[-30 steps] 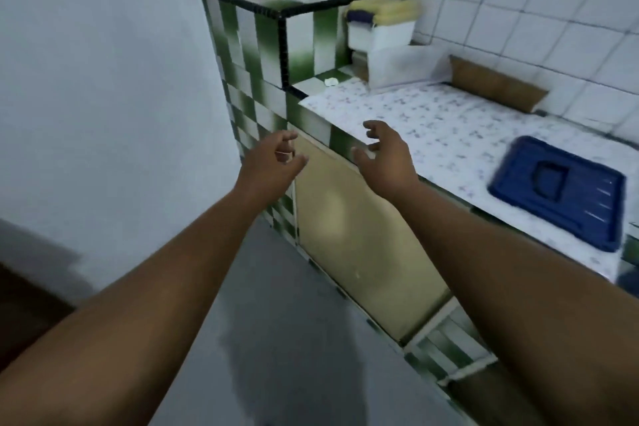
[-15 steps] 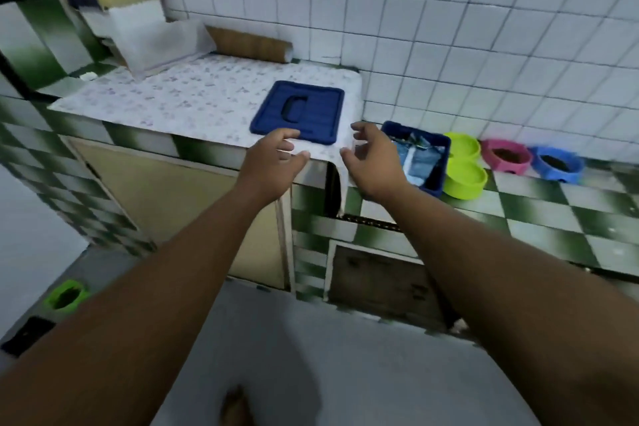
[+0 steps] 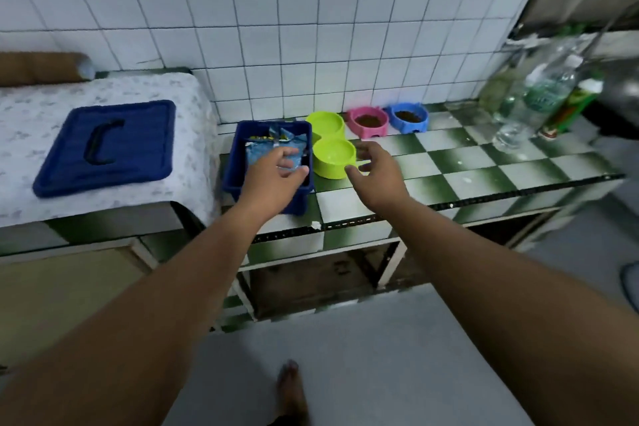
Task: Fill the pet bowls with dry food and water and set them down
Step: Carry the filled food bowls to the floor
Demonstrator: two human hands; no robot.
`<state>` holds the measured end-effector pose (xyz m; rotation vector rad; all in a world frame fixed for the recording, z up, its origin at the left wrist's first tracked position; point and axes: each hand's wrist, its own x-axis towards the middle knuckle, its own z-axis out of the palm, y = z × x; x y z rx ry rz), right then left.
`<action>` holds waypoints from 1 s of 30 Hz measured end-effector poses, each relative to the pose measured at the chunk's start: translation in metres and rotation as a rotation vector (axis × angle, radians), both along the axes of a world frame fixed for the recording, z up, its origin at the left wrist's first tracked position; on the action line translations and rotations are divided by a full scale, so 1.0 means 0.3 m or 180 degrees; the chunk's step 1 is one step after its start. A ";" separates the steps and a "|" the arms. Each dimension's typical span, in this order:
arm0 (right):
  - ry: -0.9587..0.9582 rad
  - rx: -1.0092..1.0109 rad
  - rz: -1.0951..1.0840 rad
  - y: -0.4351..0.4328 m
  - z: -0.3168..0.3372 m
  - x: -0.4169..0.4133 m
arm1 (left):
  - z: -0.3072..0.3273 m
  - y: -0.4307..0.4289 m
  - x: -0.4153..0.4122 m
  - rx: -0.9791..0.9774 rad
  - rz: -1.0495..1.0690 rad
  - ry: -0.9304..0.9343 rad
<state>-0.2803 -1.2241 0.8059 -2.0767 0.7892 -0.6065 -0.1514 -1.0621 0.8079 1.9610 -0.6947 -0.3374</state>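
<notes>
On the green checkered counter [image 3: 449,162] stand two lime-green bowls: the near one [image 3: 333,157] and the far one [image 3: 325,124] look empty. A pink bowl [image 3: 367,121] and a blue bowl [image 3: 408,117] behind them hold brown dry food. A blue bin [image 3: 238,162] holds a light-blue food bag [image 3: 262,147]. My left hand [image 3: 276,176] hovers over the bin with relaxed fingers, holding nothing. Just right of the near green bowl, my right hand [image 3: 377,169] is spread, apart from it. A clear water bottle [image 3: 532,100] stands at the right.
The blue bin lid [image 3: 107,145] lies on the raised patterned counter [image 3: 179,107] at left. More bottles [image 3: 574,104] crowd the right end by the tiled wall [image 3: 311,28]. A bare foot [image 3: 290,387] stands on the grey floor below.
The view has swung right from the raised counter to the checkered counter. Both hands have reached forward, the left over the blue bin, the right beside the near green bowl.
</notes>
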 end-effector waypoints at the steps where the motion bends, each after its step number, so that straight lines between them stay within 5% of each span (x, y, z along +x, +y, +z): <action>1: 0.0010 0.0004 -0.0096 -0.043 -0.004 0.004 | -0.018 -0.054 0.019 0.0009 -0.0069 0.0014; 18: 0.0019 0.0275 -0.1206 -0.624 -0.070 0.118 | -0.094 -0.748 0.290 0.0313 -0.0568 0.0111; 30: 0.0174 0.0350 -0.0540 -1.237 -0.180 0.307 | -0.234 -1.219 0.349 0.0553 0.0135 0.0264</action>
